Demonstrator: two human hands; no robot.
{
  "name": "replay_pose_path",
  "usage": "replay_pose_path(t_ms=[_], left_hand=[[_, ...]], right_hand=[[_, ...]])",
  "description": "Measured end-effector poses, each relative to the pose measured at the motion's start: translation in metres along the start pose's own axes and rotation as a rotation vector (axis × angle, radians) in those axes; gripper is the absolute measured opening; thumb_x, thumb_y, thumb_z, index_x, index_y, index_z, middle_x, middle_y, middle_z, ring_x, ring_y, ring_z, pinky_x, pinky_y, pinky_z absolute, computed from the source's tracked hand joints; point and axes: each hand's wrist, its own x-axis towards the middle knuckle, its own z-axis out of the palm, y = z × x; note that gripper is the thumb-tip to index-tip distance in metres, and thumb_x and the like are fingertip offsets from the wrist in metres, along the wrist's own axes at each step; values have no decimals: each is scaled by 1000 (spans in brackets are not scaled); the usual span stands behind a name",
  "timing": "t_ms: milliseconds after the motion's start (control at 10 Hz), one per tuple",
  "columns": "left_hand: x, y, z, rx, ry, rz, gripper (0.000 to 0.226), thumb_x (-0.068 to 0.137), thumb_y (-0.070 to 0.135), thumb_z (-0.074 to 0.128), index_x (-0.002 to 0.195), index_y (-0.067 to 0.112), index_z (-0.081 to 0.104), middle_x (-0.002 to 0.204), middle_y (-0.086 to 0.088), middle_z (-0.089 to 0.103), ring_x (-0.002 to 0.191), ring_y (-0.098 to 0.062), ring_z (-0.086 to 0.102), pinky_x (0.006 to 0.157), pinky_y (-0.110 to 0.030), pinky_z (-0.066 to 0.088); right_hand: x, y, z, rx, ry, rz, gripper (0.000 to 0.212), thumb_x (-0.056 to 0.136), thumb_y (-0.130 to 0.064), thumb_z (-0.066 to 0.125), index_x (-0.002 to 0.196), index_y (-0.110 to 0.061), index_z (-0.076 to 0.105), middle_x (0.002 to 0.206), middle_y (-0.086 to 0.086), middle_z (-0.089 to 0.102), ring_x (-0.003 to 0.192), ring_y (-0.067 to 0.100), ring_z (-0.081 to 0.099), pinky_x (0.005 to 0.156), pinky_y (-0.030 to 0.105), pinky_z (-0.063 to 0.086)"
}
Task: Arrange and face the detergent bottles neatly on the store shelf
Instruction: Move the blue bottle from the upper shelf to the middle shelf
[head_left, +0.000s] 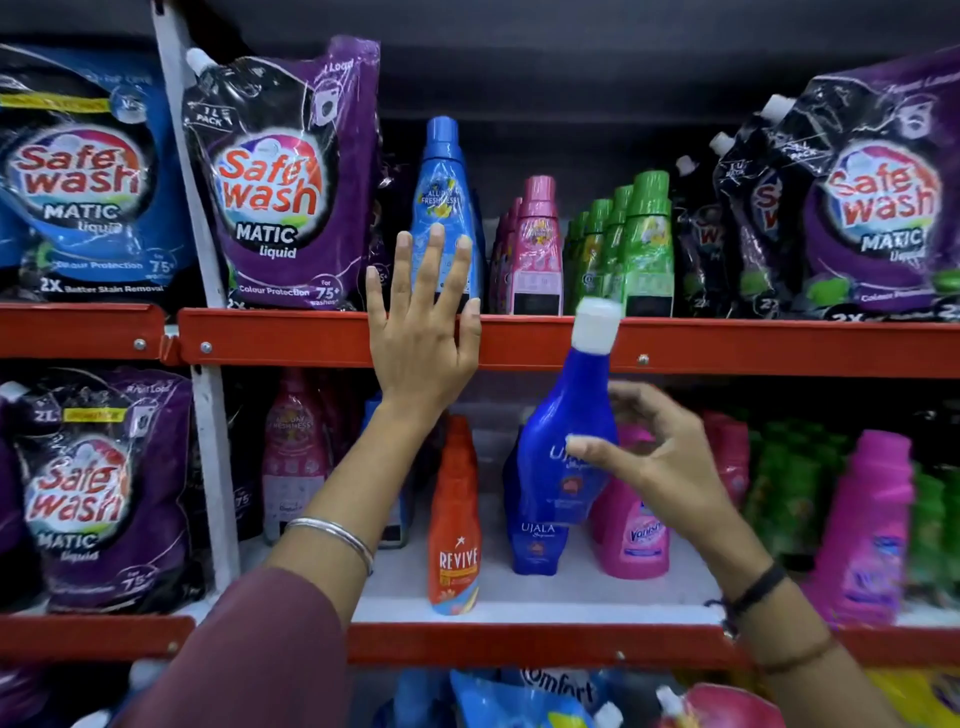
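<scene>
My right hand (660, 457) grips a dark blue Ujala bottle (566, 415) with a white cap. The bottle is tilted in the air in front of the middle shelf (545, 603). Behind it a second Ujala bottle (535, 545) stands on that shelf, between an orange Revive bottle (454, 519) and a pink Vanish bottle (636, 530). My left hand (423, 332) is raised with fingers spread. Its palm lies over the red edge of the upper shelf (727, 345) and its fingertips are in front of a tall light-blue bottle (441, 176).
On the upper shelf, pink bottles (537, 244) and green bottles (644, 244) stand in rows beside purple Safewash pouches (280, 182). More pouches (98, 483) fill the left bay past a white upright post (208, 291). Pink and green bottles (872, 519) crowd the middle shelf's right.
</scene>
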Motion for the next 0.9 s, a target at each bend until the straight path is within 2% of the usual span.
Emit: replay_pose_path(t_ms=[100,200,300,400,600,900], left_hand=[[0,0,1,1,9,4,51,98,36,34,148,25,32,156,-3,31,146,-27,20,117,-52,11],[0,0,1,6,21,1,51,98,36,34,147,24,33,156,-4,31,145,-28,21,117,-52,11],[0,0,1,13,31,3,51,97,36,35,147,25,34,155,-4,32,145,-28,22,117,-52,12],[1,1,2,22,35,4,50,97,36,35,147,26,35,155,-4,32,145,-29,23,117,-52,13],[1,1,3,21,41,6,49,97,36,35,146,27,36,155,-5,33,144,-30,24,117,-53,14],[0,1,3,22,28,7,49,98,36,33,146,27,37,155,-5,33,145,-30,23,117,-52,13]], right_hand=[[-16,28,10,-91,-50,74,44,64,-23,83,101,-35,62,100,-13,71,92,5,66,77,31,57],[-29,58,20,-148,-90,151,44,66,-25,82,103,-34,60,100,-15,70,92,-2,64,76,23,55],[-37,88,29,-189,-119,215,42,68,-25,81,105,-24,61,100,-11,70,90,-3,64,72,11,50],[-44,111,35,-211,-110,264,44,67,-22,82,106,-19,63,99,-5,71,92,3,65,69,7,48],[-49,135,44,-198,-140,342,53,67,-23,82,114,-15,60,105,-2,70,97,11,65,74,14,50],[-54,143,51,-180,-167,352,55,73,-25,77,123,-15,55,118,1,66,104,12,62,73,8,47]])
